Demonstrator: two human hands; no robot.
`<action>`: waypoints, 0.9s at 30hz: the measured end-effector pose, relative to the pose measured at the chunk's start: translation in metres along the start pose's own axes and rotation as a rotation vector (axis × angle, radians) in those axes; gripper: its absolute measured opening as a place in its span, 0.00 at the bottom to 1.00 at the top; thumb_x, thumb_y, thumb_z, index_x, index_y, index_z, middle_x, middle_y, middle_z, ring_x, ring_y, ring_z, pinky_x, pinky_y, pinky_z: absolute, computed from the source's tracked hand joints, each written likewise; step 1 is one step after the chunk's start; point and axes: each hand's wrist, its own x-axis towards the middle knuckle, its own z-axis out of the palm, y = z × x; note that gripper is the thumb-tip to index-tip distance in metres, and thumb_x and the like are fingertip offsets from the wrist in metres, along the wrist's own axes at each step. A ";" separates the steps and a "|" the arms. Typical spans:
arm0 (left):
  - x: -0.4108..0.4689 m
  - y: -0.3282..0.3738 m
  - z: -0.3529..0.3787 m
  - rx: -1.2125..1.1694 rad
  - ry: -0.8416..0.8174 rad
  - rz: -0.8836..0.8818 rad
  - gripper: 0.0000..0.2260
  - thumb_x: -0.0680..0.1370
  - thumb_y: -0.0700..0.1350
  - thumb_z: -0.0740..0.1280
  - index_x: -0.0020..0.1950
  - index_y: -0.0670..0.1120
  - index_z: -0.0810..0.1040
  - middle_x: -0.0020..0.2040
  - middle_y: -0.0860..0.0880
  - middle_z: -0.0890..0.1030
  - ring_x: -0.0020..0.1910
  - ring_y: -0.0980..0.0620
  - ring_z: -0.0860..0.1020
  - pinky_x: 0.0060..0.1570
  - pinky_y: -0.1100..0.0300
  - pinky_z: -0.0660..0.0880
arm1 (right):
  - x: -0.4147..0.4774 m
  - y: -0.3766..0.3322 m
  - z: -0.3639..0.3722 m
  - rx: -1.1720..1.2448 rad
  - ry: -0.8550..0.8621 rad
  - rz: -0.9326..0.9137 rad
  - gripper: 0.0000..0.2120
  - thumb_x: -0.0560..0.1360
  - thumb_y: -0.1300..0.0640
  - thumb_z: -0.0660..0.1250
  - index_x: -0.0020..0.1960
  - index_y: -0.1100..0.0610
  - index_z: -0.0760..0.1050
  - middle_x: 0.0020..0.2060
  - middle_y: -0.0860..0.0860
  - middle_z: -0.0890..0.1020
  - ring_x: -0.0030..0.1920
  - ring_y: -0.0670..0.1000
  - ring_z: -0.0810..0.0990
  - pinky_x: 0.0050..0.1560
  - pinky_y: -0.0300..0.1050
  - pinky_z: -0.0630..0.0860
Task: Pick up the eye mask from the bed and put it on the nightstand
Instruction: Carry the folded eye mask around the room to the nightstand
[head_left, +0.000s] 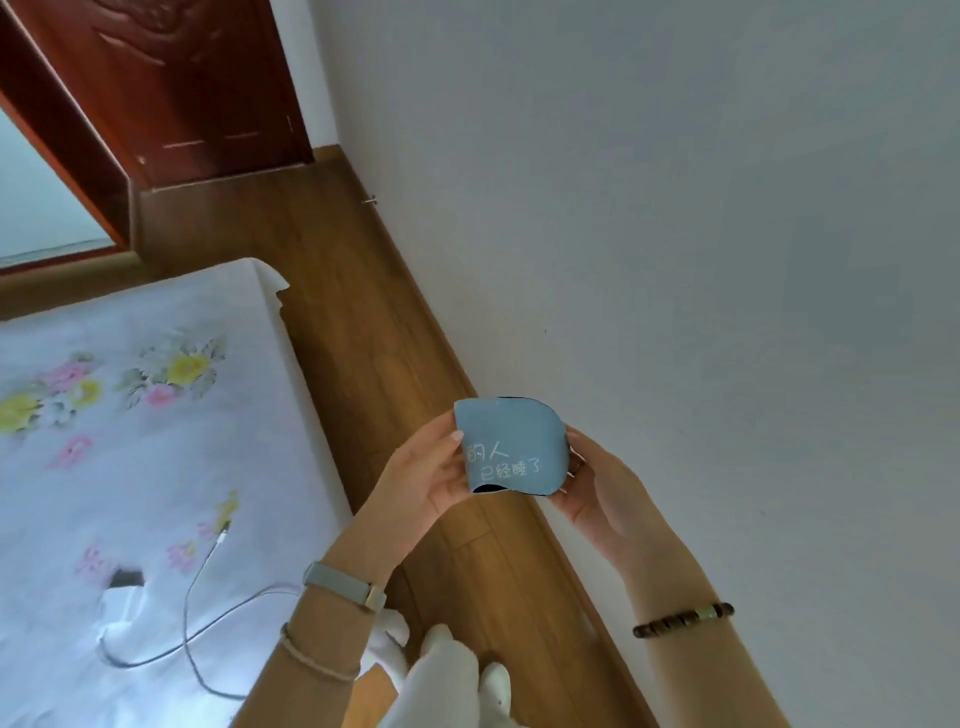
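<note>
- Eye mask: lower centre of the frame, off the bed, held up in the air over the wooden floor between both hands. Blue-grey face with pale printed characters; a dark lining shows at the top and bottom edges.
- Left hand: thumb on the printed face at the mask's left edge, other fingers hidden behind it, so pinching that edge.
- Right hand: cups the right edge from behind, fingers curled round the fabric; fingertips mostly hidden.
- Handling, judged: the mask bows into a curve between the hands, so soft, thin and very light. Not fragile, unlikely to slip. A one-handed pinch at either end should carry it; it will droop if held at one end only. Strap not visible.
- Room: bed fills the lower left, its edge running diagonally; a white cable lies on the floral sheet. Bare wall takes the right half, door at upper left. The floor strip between bed and wall is narrow but clear.
- Nightstand: not in view; cannot tell which way the carry goes.
</note>
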 end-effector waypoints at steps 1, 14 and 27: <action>0.004 0.004 -0.002 -0.005 0.026 0.011 0.19 0.81 0.43 0.60 0.73 0.43 0.70 0.69 0.37 0.75 0.66 0.39 0.78 0.54 0.47 0.80 | 0.011 -0.002 0.004 -0.017 -0.016 0.019 0.11 0.80 0.61 0.63 0.52 0.61 0.84 0.42 0.57 0.85 0.41 0.53 0.85 0.40 0.49 0.84; 0.086 0.108 -0.080 -0.150 0.238 0.190 0.17 0.77 0.46 0.64 0.66 0.46 0.76 0.64 0.38 0.80 0.57 0.41 0.83 0.46 0.51 0.83 | 0.173 -0.029 0.122 -0.163 -0.181 0.184 0.09 0.80 0.61 0.64 0.56 0.62 0.81 0.42 0.58 0.86 0.43 0.55 0.87 0.36 0.49 0.83; 0.171 0.226 -0.181 -0.251 0.314 0.305 0.11 0.78 0.44 0.65 0.56 0.50 0.85 0.55 0.40 0.85 0.52 0.44 0.86 0.42 0.52 0.83 | 0.317 -0.044 0.265 -0.224 -0.317 0.280 0.13 0.81 0.58 0.62 0.62 0.60 0.79 0.48 0.57 0.85 0.47 0.53 0.87 0.42 0.49 0.83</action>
